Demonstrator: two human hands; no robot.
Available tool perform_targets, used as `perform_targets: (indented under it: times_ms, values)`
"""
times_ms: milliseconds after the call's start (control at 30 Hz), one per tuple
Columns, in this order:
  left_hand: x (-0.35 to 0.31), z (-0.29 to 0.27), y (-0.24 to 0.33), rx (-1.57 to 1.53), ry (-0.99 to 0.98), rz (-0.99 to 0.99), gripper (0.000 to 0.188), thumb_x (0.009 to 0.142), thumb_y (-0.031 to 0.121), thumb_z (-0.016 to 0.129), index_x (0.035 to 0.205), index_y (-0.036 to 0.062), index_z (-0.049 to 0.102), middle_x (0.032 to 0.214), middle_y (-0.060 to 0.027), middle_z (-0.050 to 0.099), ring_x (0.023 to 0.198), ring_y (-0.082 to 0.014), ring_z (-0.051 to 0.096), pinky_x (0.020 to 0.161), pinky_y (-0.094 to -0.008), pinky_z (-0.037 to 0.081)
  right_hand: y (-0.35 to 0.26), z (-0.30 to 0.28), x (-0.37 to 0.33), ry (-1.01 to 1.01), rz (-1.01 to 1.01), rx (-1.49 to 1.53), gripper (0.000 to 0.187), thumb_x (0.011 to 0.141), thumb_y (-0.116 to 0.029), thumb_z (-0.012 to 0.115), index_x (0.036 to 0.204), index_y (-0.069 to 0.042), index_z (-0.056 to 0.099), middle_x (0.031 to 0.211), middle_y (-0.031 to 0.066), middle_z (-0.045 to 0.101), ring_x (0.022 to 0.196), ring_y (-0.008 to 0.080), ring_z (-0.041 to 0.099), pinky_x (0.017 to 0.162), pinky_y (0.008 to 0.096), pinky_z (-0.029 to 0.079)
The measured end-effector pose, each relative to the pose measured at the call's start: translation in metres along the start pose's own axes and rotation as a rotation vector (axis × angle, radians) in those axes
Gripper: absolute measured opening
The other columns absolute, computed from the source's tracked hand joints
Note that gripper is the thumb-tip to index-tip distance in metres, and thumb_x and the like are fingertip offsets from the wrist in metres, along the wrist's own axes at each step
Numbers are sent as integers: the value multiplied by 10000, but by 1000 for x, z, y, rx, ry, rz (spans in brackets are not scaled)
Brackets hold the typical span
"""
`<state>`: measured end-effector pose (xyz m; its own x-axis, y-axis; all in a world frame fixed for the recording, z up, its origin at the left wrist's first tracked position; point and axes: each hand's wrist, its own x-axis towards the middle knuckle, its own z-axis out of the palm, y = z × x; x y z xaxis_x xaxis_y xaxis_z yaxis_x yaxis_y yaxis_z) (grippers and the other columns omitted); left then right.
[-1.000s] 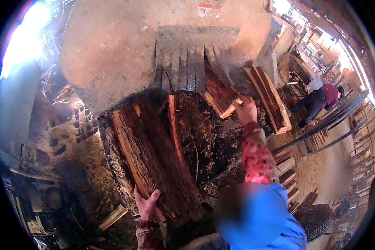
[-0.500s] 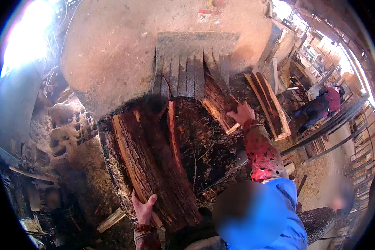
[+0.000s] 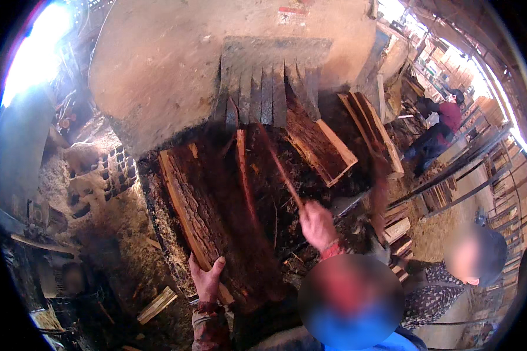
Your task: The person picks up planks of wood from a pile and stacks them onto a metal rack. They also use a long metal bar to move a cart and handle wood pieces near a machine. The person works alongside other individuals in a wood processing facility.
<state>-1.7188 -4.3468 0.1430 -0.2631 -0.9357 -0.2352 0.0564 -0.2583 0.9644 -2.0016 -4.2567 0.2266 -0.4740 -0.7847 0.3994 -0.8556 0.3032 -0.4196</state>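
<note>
My left hand (image 3: 206,281) grips the near left edge of a broad bark-covered wood slab (image 3: 202,225), thumb on top and fingers along the side. The slab lies lengthwise toward the machine. My right hand (image 3: 318,225) is closed round the near end of a thin reddish stick (image 3: 284,172). The stick slants away toward the hanging flaps (image 3: 263,96) of the machine opening. A narrow reddish strip of wood (image 3: 241,167) lies between slab and stick. Right of the stick, another slab (image 3: 322,152) lies partly beneath the flaps. My upper right arm is blurred out.
A tan machine housing (image 3: 158,76) spans the far side. Another split slab (image 3: 375,131) lies farther right. A smeared brown piece (image 3: 380,199) hangs near a co-worker in patterned clothing (image 3: 430,292). Another person in red (image 3: 449,117) stands farther back. Sawdust (image 3: 93,169) and a metal rail (image 3: 451,169) flank the area.
My right hand has left the middle slab, come nearer and now holds the thin stick. That slab has a different tilt. My left hand stays on the broad slab. The co-worker at lower right shows more.
</note>
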Motion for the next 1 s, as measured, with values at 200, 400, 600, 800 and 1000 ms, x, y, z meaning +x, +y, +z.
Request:
perform_targets:
  times_ms: [200,400,600,800,1000]
  values:
    - [-5,8,10,-69,-9,38,791,705,155,777,1311,-23,299,1185,-111,483,1040,-198,505,908,-318,414,-76,4,-62,-209,123,5,187,835,-178,579,791,-2,532,798,199,533,736,391,542,610,441,453]
    - [-5,8,17,-67,-21,29,783,710,147,769,1308,-33,295,1176,-115,488,1032,-195,508,897,-314,422,-119,11,-81,-232,-206,50,554,771,-368,668,1091,70,554,1105,203,545,1015,349,523,904,385,427]
    - [-3,1,12,-80,-1,16,759,713,126,765,1293,-39,304,1156,-109,500,1018,-191,517,885,-310,430,-75,18,-34,-64,-42,130,365,743,-186,693,1014,31,580,1063,180,558,1011,350,526,872,410,440]
    - [-4,11,17,-127,-33,30,718,723,112,759,1277,-16,319,1128,-90,513,997,-173,524,870,-311,437,5,65,-10,-291,20,-348,758,661,-299,740,1301,-64,406,1271,178,415,1160,385,396,950,460,381]
    - [-4,7,15,-72,-9,42,743,714,120,767,1284,-29,316,1141,-96,506,1004,-172,520,873,-295,434,10,61,8,-485,61,-30,735,669,-233,717,1310,-46,409,1256,206,438,1158,354,432,962,387,387]
